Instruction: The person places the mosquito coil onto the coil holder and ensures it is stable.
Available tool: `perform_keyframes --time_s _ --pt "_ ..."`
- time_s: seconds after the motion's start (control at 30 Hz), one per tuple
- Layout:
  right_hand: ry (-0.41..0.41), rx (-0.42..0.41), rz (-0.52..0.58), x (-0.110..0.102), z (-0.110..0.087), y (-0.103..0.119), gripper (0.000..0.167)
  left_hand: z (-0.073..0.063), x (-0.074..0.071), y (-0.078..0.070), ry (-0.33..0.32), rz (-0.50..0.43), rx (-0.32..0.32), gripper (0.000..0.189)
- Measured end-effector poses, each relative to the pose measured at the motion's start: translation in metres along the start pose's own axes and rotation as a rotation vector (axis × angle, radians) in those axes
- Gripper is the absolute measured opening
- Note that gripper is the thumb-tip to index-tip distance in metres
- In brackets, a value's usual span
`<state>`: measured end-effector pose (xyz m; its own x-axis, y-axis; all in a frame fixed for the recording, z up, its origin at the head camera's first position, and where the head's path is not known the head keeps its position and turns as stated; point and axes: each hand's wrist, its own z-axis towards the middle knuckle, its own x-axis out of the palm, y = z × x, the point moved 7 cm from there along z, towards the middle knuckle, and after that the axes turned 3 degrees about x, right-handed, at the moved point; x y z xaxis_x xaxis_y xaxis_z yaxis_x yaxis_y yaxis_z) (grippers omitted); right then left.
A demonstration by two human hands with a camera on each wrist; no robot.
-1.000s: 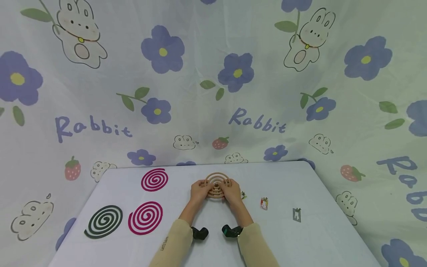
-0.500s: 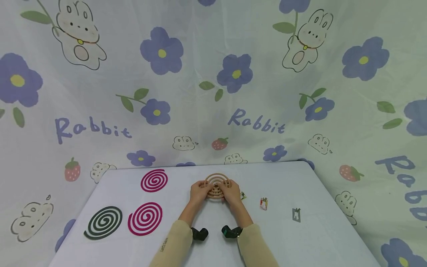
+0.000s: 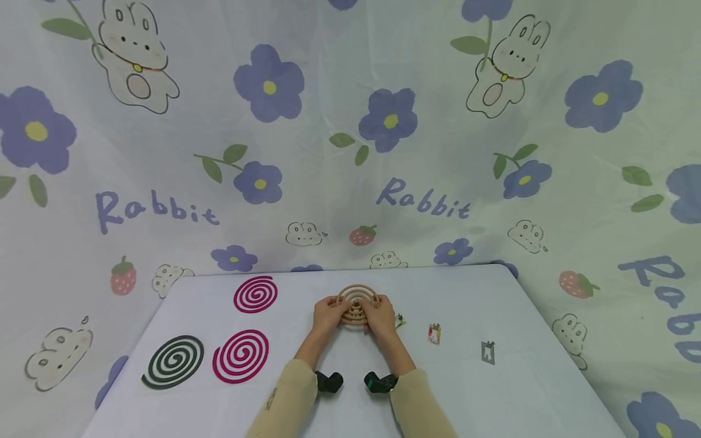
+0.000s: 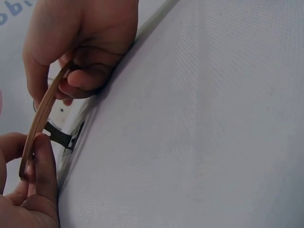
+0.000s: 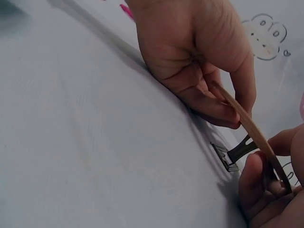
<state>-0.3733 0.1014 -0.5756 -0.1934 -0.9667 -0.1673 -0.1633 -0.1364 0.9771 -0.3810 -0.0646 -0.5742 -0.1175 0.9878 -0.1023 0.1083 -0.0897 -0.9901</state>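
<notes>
Both hands hold a tan mosquito coil (image 3: pixel 356 312) at the middle of the table's far half. My left hand (image 3: pixel 327 314) pinches its left side, and my right hand (image 3: pixel 381 314) pinches its right side, thumbs on top and fingers beneath. In the left wrist view the coil (image 4: pixel 40 116) shows edge-on between both hands. A small metal coil stand (image 4: pixel 59 136) with a square base lies under its middle; in the right wrist view the stand (image 5: pixel 242 148) reaches up to the coil. Whether its base touches the table, I cannot tell.
Two magenta coils (image 3: pixel 255 294) and a dark green coil (image 3: pixel 173 362) lie at the left of the white table (image 3: pixel 350 413). To the right are flat metal stands (image 3: pixel 434 334), a grey one (image 3: pixel 488 353) among them. Another stand (image 3: pixel 400 320) is partly behind my right hand.
The head view shifts very slightly. Both hands keep the same hold on the tan mosquito coil, with no clear movement of it.
</notes>
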Motion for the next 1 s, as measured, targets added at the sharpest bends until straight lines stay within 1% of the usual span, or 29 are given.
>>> perform_keyframes --time_s 0.1,0.27,0.43,0.7,0.9,1.0 --pt "0.021 -0.004 -0.013 0.0 -0.003 0.004 0.044 0.0 0.0 -0.002 -0.003 0.001 0.009 0.039" --pt "0.067 0.011 -0.057 0.0 -0.009 0.006 0.049 -0.002 0.0 -0.001 -0.005 -0.013 -0.001 0.04" --pt "0.081 0.02 -0.112 -0.002 -0.011 0.006 0.053 -0.003 0.001 -0.004 0.002 -0.032 -0.003 0.039" --pt "0.139 0.003 -0.063 -0.005 -0.013 0.004 0.051 -0.002 0.001 -0.004 0.01 -0.031 0.008 0.04" --pt "0.171 -0.001 -0.075 -0.006 -0.015 0.002 0.059 -0.001 0.002 -0.002 0.023 -0.029 0.006 0.042" --pt "0.181 0.0 -0.097 -0.007 -0.015 0.001 0.062 0.0 0.001 -0.002 0.023 -0.03 0.004 0.042"
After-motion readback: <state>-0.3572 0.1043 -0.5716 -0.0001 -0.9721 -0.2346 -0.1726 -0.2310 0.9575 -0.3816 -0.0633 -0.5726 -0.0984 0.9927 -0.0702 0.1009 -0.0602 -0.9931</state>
